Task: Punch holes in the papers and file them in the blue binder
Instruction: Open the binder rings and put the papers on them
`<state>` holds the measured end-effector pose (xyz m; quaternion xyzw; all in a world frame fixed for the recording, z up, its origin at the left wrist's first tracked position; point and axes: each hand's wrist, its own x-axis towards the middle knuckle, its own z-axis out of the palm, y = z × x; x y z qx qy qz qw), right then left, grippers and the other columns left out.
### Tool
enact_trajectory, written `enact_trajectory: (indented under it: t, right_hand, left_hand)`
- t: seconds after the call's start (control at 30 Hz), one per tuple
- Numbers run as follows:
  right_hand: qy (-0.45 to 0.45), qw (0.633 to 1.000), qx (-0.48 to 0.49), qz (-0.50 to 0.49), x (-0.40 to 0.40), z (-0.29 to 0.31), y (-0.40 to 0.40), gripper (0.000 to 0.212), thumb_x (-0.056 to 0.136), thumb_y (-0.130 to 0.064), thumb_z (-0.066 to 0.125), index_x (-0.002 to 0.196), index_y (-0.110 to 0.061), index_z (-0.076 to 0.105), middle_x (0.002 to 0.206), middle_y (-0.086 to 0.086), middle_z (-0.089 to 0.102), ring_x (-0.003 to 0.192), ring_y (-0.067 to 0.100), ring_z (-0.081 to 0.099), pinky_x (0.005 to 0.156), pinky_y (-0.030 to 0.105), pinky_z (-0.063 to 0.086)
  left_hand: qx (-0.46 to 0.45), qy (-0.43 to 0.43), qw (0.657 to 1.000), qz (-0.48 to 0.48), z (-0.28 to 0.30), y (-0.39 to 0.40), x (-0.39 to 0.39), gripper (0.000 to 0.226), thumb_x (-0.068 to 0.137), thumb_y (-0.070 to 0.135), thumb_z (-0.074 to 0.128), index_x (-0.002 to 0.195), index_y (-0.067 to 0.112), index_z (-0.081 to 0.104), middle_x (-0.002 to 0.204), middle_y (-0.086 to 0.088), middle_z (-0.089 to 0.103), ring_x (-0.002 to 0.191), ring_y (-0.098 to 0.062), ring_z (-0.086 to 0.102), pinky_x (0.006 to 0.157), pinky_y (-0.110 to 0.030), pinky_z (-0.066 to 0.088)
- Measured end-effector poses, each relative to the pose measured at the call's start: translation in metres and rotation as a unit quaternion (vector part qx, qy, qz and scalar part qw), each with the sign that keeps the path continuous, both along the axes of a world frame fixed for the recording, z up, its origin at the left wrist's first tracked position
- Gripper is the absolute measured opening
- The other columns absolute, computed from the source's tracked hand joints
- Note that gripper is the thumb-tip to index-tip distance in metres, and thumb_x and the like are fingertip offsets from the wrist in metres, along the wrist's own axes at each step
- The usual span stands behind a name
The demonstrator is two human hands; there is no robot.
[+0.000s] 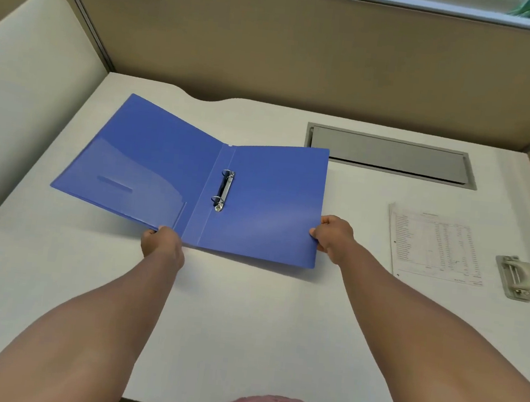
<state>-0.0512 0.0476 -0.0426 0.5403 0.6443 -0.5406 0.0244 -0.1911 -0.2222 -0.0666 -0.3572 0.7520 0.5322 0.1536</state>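
Observation:
The blue binder (150, 162) lies open on the white desk (244, 323), its two-ring metal clip (224, 190) showing beside the spine. My left hand (162, 244) grips the binder's near edge just left of the spine. My right hand (333, 236) pinches the right cover's outer edge near its lower corner. Printed papers (434, 246) lie flat on the desk to the right of the binder. Further right, next to the papers, sits a grey and beige hole punch (515, 276).
A grey cable hatch (389, 155) is set into the desk behind the binder's right cover. Tan partition walls (305, 51) close the desk at the back and right. A cream panel (24, 84) stands to the left.

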Motion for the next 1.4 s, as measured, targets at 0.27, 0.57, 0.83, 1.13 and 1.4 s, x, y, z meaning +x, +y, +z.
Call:
enact_trajectory:
  t: [0.27,0.57,0.83,1.13,1.4]
  right_hand:
    - [-0.039,0.997,0.029,-0.054,0.059,-0.003,0.039,0.015,0.085,0.004,0.056,0.092,-0.008,0.061,0.113,0.016,0.062,0.106,0.033,0.062,0.090,0.052,0.055]
    - [-0.077,0.994,0.034,-0.067,0.110,-0.014,0.063,0.012,0.084,0.002,0.056,0.088,-0.008,0.062,0.099,0.014,0.060,0.096,0.031,0.060,0.093,0.051,0.054]
    - [-0.186,0.977,0.096,0.036,0.135,-0.018,0.071,0.013,0.090,-0.006,0.050,0.078,-0.008,0.053,0.077,0.006,0.055,0.065,0.022,0.053,0.057,0.024,0.044]
    - [-0.175,0.972,0.147,0.054,0.143,-0.033,0.076,0.016,0.089,-0.004,0.046,0.074,-0.010,0.050,0.087,0.010,0.054,0.073,0.026,0.048,0.049,0.022,0.030]
    - [-0.160,0.976,0.145,0.019,0.136,-0.034,0.083,0.002,0.087,-0.006,0.051,0.086,-0.006,0.052,0.087,0.010,0.053,0.061,0.019,0.045,0.049,0.022,0.032]
  left_hand:
    - [0.039,-0.005,0.998,-0.042,-0.002,0.048,0.041,0.039,0.099,0.010,0.043,0.136,-0.003,0.048,0.138,-0.025,0.053,0.096,-0.033,0.054,0.097,-0.044,0.048]
    - [0.077,-0.026,0.995,0.061,-0.012,0.074,0.096,0.012,0.095,0.017,0.051,0.106,0.016,0.054,0.115,-0.009,0.065,0.084,-0.025,0.054,0.074,-0.033,0.044]
    - [-0.022,0.002,0.998,0.051,-0.013,0.086,0.137,0.034,0.104,0.023,0.037,0.129,0.004,0.048,0.129,-0.016,0.056,0.098,-0.032,0.054,0.081,-0.035,0.038]
    - [-0.131,-0.028,0.991,-0.002,-0.019,0.078,0.154,0.036,0.103,0.026,0.035,0.127,0.002,0.046,0.123,-0.021,0.058,0.106,-0.039,0.059,0.085,-0.041,0.042]
    - [-0.222,0.080,0.971,0.043,-0.005,0.085,0.138,0.038,0.090,0.021,0.058,0.121,0.006,0.041,0.129,-0.015,0.044,0.112,-0.037,0.050,0.091,-0.046,0.039]
